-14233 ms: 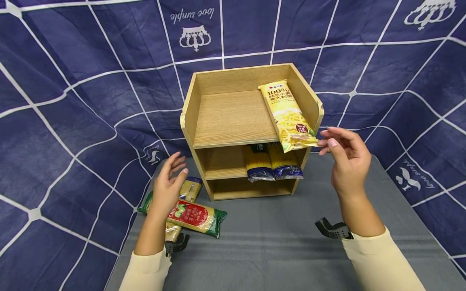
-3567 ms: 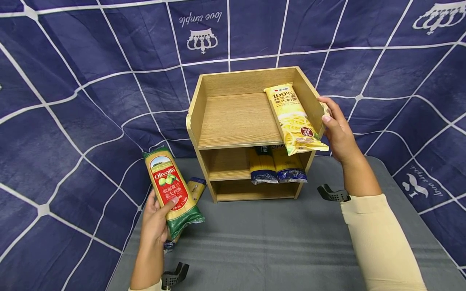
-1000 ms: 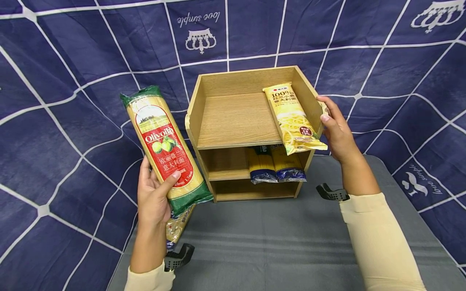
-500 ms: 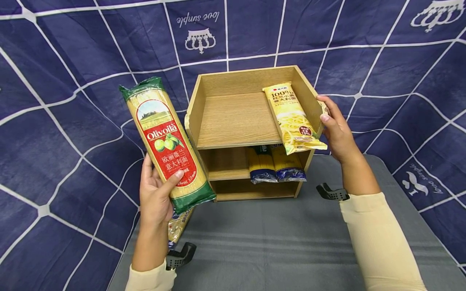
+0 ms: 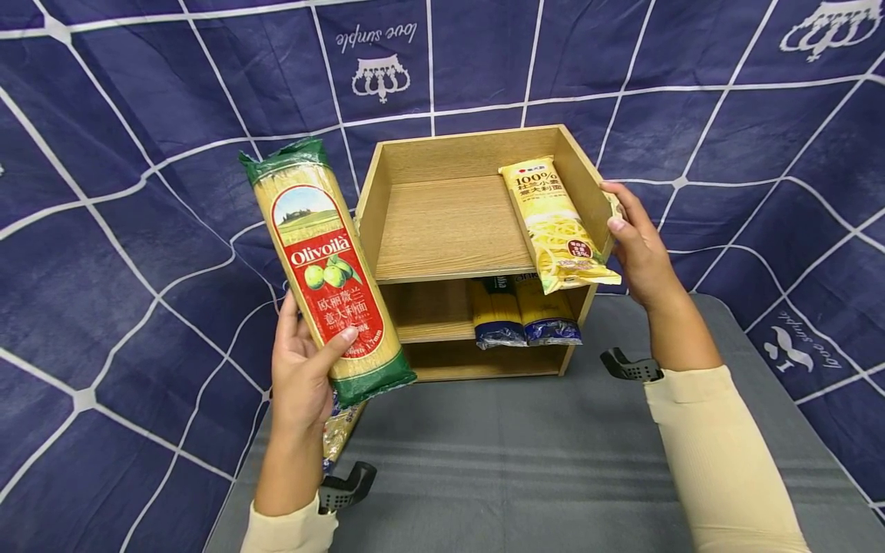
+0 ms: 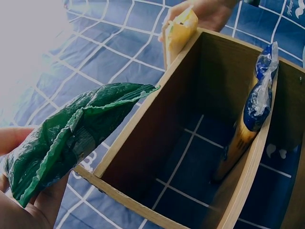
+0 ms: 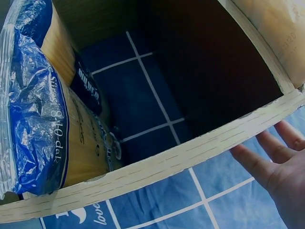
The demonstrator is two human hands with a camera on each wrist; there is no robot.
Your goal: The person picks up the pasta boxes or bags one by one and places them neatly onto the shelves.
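Left hand grips the lower part of the green-ended Olivoilà pack, thumb over its front, while the right hand holds the front corner of the right side of the wooden shelf between thumb and fingers. The pack is held up at the shelf's left front; whether the two touch is unclear. The right hand is well apart from it, across the shelf. Its long axis slants: upper end pointing away from the person and leaning outward from the shelf, lower end angled toward the shelf's front, printed face toward the person.

Head looks down; 2 wrist views apparently share middle shelf.
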